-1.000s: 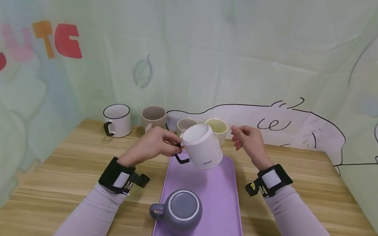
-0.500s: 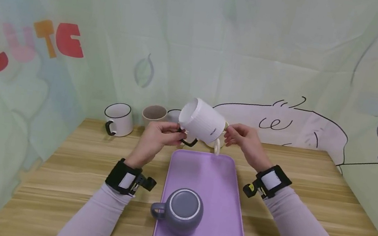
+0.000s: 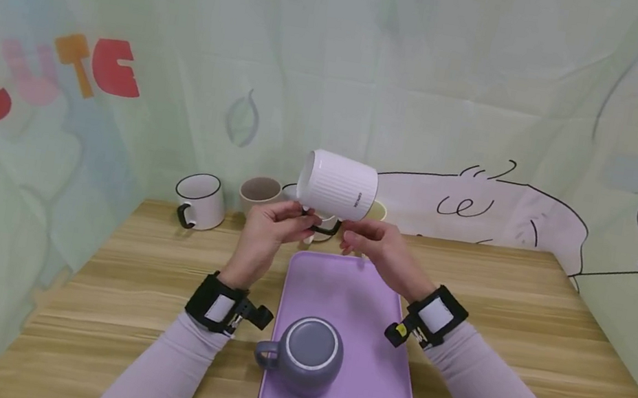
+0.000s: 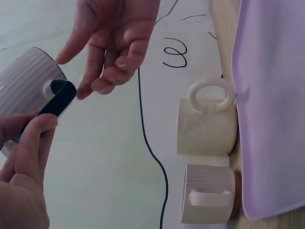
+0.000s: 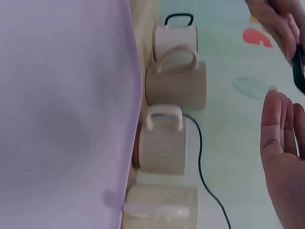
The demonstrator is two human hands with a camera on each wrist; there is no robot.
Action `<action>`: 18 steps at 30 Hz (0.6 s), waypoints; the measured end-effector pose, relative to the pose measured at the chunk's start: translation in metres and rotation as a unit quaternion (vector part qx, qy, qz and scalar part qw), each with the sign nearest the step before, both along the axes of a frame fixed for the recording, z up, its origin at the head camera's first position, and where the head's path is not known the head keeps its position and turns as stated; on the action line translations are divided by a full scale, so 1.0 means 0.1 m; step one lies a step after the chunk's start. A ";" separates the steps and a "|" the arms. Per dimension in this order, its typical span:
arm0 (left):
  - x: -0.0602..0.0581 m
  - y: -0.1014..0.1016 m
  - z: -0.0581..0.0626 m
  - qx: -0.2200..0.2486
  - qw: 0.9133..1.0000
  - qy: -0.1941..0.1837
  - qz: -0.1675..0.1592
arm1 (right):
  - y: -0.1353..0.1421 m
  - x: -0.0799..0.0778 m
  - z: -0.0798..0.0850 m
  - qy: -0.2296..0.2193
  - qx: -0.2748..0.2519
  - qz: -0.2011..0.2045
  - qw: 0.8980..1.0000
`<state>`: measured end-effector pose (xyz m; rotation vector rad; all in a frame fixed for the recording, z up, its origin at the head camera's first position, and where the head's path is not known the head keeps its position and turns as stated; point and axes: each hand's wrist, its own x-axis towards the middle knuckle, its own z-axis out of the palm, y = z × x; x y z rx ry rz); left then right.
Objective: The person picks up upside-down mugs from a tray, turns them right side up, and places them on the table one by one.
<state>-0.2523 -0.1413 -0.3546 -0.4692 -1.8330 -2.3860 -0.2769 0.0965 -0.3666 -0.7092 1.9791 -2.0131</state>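
My left hand (image 3: pixel 262 239) pinches the black handle (image 4: pixel 57 105) of a white ribbed mug (image 3: pixel 338 185). Held up above the far end of a purple tray (image 3: pixel 369 374), the mug lies on its side, mouth to the left and handle downward. Close to the handle's right end is my right hand (image 3: pixel 376 253), its fingers loosely extended; whether a fingertip touches the handle I cannot tell. In the left wrist view this right hand (image 4: pixel 116 43) grips nothing. A dark grey mug (image 3: pixel 309 357) sits upside down on the tray's near left part, its handle over the left edge.
Along the back wall stand a white mug with a dark rim (image 3: pixel 202 205), a brown mug (image 5: pixel 176 88), a beige ribbed mug (image 4: pixel 209 176) and a pale yellow mug (image 4: pixel 207 129). Wooden tabletop (image 3: pixel 153 298) surrounds the tray. A printed curtain (image 3: pixel 329 54) hangs close behind.
The white mug has risen and turned, its mouth swinging to the left and its handle downward. My right hand has come in leftward from beside the mug to below it, near the handle.
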 end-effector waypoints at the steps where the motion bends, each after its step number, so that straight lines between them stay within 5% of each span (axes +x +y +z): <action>1: 0.00 0.00 0.00 -0.002 1.000 0.001 0.002 | -0.04 0.02 0.00 0.000 -0.005 0.001 1.000; 8: 0.03 0.04 -0.01 -0.027 1.000 -0.003 0.000 | -0.21 0.08 -0.01 0.016 -0.038 -0.046 0.998; 18: 0.01 0.01 -0.03 -0.129 0.991 -0.039 -0.003 | -0.18 0.13 0.06 0.042 -0.048 -0.110 0.992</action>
